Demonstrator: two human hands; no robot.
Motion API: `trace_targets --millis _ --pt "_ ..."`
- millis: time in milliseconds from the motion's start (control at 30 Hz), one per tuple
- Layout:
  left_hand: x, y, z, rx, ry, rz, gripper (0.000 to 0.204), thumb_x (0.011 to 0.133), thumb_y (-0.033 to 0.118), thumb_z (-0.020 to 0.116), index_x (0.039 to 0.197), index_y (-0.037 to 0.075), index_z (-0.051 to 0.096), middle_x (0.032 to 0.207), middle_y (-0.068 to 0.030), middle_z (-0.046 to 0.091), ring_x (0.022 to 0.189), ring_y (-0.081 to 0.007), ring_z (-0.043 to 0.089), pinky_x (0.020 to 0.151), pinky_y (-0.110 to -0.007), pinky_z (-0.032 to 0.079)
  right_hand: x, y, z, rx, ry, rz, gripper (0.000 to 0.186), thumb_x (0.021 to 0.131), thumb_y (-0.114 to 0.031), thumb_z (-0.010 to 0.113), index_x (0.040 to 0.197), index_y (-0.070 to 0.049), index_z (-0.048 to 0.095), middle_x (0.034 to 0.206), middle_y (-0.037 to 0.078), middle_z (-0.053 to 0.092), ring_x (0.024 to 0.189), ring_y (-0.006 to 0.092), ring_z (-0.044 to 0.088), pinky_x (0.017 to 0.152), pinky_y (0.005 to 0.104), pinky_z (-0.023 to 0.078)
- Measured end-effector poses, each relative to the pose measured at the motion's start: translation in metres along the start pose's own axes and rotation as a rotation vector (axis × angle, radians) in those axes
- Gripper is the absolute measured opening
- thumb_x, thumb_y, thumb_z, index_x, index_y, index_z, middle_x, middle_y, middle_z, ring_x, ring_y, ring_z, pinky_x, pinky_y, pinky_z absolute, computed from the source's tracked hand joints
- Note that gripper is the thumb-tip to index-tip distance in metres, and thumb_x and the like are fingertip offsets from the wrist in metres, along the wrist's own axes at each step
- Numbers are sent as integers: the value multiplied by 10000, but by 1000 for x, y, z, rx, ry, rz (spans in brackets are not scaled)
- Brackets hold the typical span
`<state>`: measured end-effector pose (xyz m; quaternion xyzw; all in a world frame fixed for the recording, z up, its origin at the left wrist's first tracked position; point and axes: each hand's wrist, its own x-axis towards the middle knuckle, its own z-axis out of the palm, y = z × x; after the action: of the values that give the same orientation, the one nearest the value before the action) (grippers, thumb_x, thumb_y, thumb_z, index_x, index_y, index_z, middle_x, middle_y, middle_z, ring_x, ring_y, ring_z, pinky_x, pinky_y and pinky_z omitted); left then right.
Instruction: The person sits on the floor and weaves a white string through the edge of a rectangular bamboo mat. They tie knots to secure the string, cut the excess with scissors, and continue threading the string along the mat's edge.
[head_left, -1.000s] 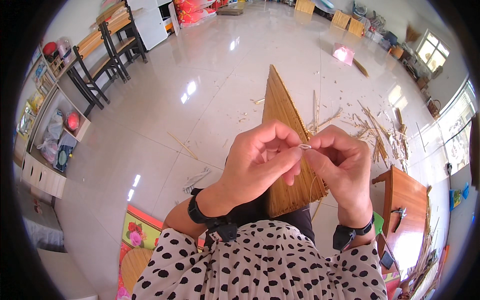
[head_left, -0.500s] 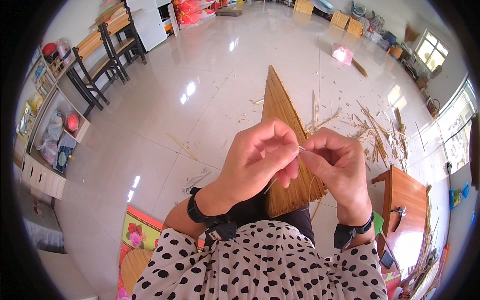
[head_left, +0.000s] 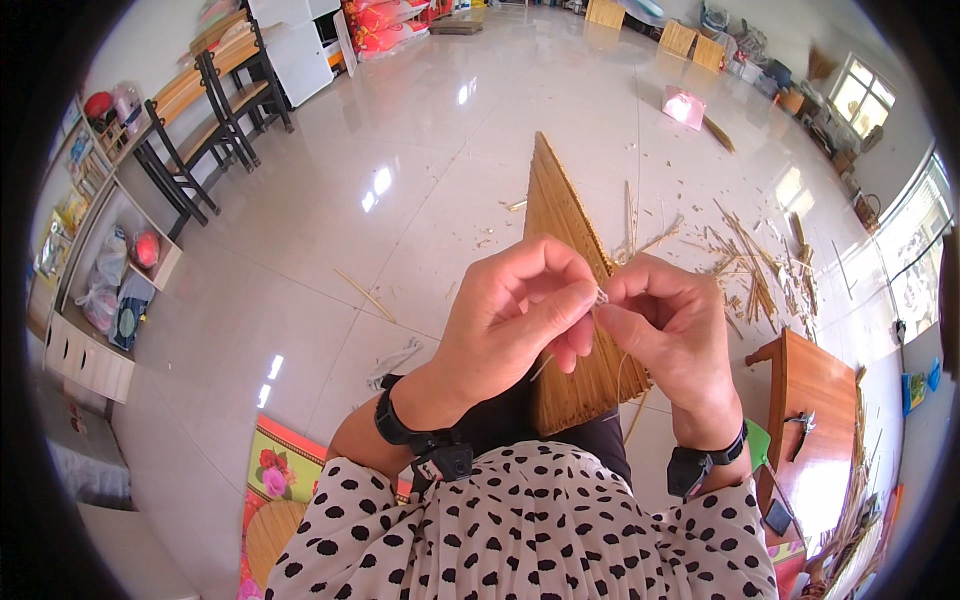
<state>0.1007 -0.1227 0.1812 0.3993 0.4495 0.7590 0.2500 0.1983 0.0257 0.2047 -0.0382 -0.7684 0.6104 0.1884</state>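
Observation:
My left hand (head_left: 525,315) and my right hand (head_left: 665,335) meet at their fingertips over my lap, both pinching a small pale looped strand (head_left: 601,297), perhaps cord; its exact form is too small to tell. Behind them a long triangular panel of tan stalks (head_left: 555,195) rests across my dark-clad legs, narrow tip pointing away from me, its edges rough. Thin loose strands hang below my fingers against the panel.
Loose straw (head_left: 760,280) is scattered on the tiled floor. A wooden table (head_left: 815,385) with a tool (head_left: 800,425) is at my right, patterned mats (head_left: 285,445) at lower left. Chairs (head_left: 235,105) and a shelf unit (head_left: 95,330) line the left wall.
Both hands have shifted slightly up and to the left, fingertips still together. The pale strand between them now sits at more of a slant.

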Motion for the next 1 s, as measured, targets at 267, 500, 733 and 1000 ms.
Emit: trace_targets --millis 267,500,733,1000 --pt "0 -2 0 -28 14 -21 122 957 110 542 936 -11 543 687 -56 602 536 -76 556 478 -191 461 0 -8 1 -12 -16 70 75 806 -31 685 792 -22 612 680 -76 537 524 -42 356 455 165 249" --pt "1 1 1 12 5 -43 142 959 131 548 933 -9 557 679 -52 601 519 -74 545 477 -185 450 1 -1 0 7 0 24 75 824 -37 683 824 -8 613 701 -70 559 546 -40 395 465 157 280" --pt "1 4 0 -84 21 -62 129 955 106 542 908 -11 568 680 -56 602 522 -84 546 489 -194 441 1 -3 1 65 -11 39 66 838 -33 676 824 0 620 716 -63 559 564 -37 409 475 155 295" --pt "1 3 0 0 58 9 128 931 115 556 901 -7 531 680 -45 565 502 -112 538 454 -220 432 1 -2 -3 -23 -48 11 49 825 -31 686 823 -10 642 721 -73 552 560 -33 388 480 162 287"
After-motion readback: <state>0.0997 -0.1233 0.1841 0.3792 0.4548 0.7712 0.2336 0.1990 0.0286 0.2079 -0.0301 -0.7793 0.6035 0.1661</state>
